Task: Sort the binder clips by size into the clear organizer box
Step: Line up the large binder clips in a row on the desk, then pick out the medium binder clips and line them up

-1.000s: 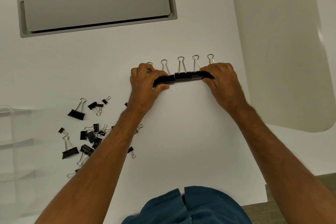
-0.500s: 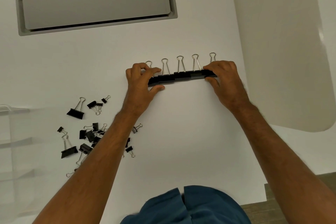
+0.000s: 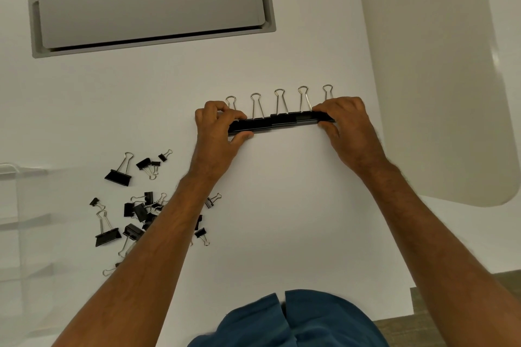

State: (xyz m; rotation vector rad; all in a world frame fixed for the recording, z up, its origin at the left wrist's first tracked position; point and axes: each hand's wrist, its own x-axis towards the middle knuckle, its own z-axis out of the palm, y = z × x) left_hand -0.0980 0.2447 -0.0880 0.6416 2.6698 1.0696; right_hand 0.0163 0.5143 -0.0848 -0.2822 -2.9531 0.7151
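Observation:
Several large black binder clips form a row (image 3: 282, 121) on the white table, silver handles pointing away from me. My left hand (image 3: 220, 132) pinches the row's left end between thumb and fingers. Curled over the right end, my right hand (image 3: 346, 124) grips it. A loose pile of binder clips (image 3: 141, 211) of mixed sizes lies to the left, partly hidden under my left forearm. The clear organizer box (image 3: 22, 220) sits at the far left edge, faint and cut off by the frame.
A grey recessed cable hatch (image 3: 152, 11) is set into the table at the back. A white chair back (image 3: 439, 79) rises at the right. The table's front edge runs near my blue shirt (image 3: 296, 321).
The row of large clips has been nudged slightly; my left hand moved a little leftward along its end. The pile at the left is unchanged.

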